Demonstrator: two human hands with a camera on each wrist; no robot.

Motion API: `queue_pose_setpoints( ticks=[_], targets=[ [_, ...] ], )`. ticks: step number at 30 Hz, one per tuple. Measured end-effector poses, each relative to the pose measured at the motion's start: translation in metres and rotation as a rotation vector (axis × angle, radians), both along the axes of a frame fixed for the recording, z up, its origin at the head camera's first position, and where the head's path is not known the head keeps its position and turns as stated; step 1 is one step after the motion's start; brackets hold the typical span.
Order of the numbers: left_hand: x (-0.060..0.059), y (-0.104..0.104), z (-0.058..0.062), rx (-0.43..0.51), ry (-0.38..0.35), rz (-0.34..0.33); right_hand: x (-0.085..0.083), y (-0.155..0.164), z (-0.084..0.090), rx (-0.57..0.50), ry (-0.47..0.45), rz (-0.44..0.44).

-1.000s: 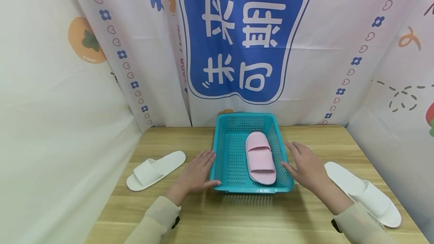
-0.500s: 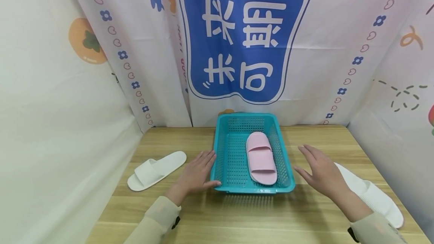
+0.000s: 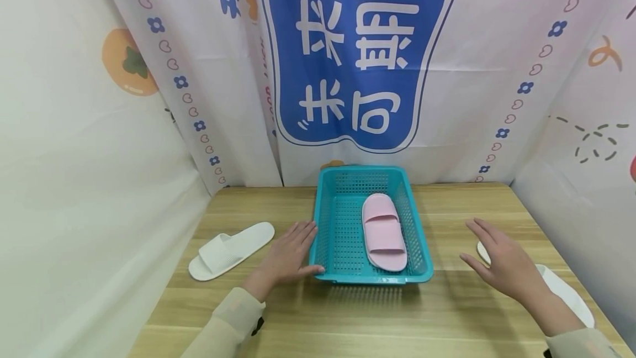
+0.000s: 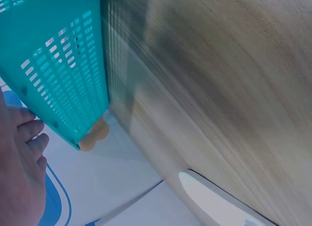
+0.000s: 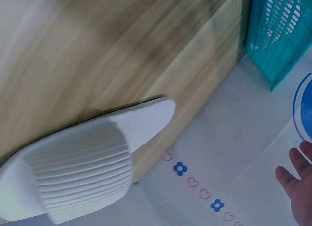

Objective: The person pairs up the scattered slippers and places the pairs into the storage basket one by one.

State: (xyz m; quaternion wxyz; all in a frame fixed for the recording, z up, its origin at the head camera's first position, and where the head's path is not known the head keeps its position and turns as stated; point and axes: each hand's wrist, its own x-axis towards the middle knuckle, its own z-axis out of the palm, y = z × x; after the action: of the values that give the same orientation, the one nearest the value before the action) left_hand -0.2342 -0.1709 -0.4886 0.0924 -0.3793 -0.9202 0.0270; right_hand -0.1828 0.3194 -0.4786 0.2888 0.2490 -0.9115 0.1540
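A pink slipper (image 3: 385, 232) lies in the teal basket (image 3: 375, 279), whose left rim the left hand (image 3: 288, 257) touches, grip spread. Right of the basket, the right hand (image 3: 508, 265), grip spread, hangs by a white slipper (image 5: 85, 162) (blue sign (image 3: 349, 51) behind: 未来可期).

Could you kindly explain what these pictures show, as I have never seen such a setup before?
There is no machine here: a person works with two bare hands. The wide picture comes from a camera worn on the head; the two smaller ones come from cameras worn on each wrist.

On the wooden table stands a turquoise basket with a pink slipper inside. One white slipper lies to its left, another white slipper to its right.

The left hand rests against the basket's left side. The right hand is apart from the basket, partly hiding the right-hand slipper from the head camera. Neither appears to grip anything.
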Motion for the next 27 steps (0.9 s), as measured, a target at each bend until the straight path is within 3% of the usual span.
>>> queue_pose_setpoints(
  ticks=[14, 21, 27],
  targets=[
    [-0.001, -0.014, 0.011, 0.076, 0.049, 0.048, 0.012, 0.039, -0.018, -0.055, 0.005, -0.012],
    [-0.004, -0.031, 0.009, 0.137, 0.128, 0.105, 0.018, 0.057, -0.026, -0.057, -0.016, -0.026],
    [-0.005, -0.048, 0.005, 0.158, 0.141, 0.148, 0.021, 0.069, -0.033, -0.056, -0.023, -0.044]
  ],
)
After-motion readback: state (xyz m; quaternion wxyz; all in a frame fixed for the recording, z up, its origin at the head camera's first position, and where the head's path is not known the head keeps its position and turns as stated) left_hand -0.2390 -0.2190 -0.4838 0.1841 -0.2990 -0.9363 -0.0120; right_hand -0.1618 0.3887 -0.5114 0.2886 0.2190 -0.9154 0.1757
